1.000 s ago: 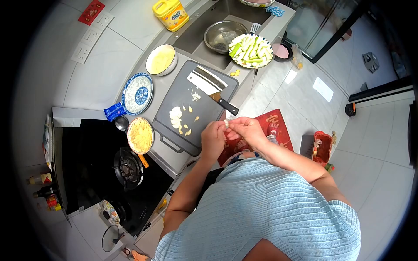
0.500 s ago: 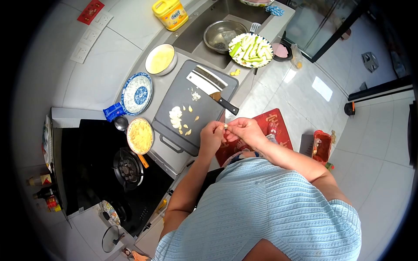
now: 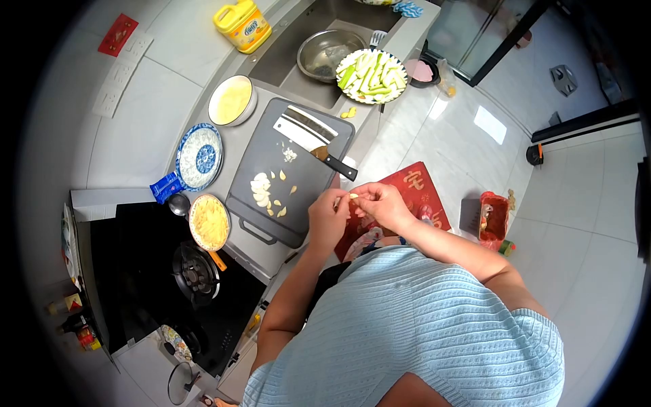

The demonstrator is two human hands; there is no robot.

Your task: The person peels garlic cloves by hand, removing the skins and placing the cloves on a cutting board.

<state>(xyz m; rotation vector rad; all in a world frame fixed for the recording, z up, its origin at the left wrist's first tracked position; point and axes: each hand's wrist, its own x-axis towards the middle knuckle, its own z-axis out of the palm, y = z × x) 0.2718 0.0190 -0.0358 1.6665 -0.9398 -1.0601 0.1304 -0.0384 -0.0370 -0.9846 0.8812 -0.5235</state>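
A small garlic clove [image 3: 353,196] is pinched between the fingertips of both hands, just off the near right edge of the grey cutting board [image 3: 261,152]. My left hand [image 3: 328,216] has its fingers curled in at the clove. From the other side, my right hand [image 3: 383,205] grips it with thumb and forefinger. On the board lie a pile of pale garlic cloves [image 3: 260,190], several loose cloves [image 3: 283,211], and a little heap of white bits [image 3: 289,154]. A cleaver [image 3: 305,130] rests beside them, its black handle pointing toward my right hand.
A plate of sliced green vegetable [image 3: 371,76] and a metal bowl [image 3: 330,55] sit by the sink. Along the wall stand a yellow-filled bowl [image 3: 232,100], blue-patterned plates [image 3: 199,157] and a bowl of shreds [image 3: 209,222]. The black stove [image 3: 146,271] is at left; a red bin [image 3: 496,220] stands right.
The whole view has shifted slightly, so the counter things appear further left. Both hands stay together at the garlic clove, and its pale side shows more clearly now.
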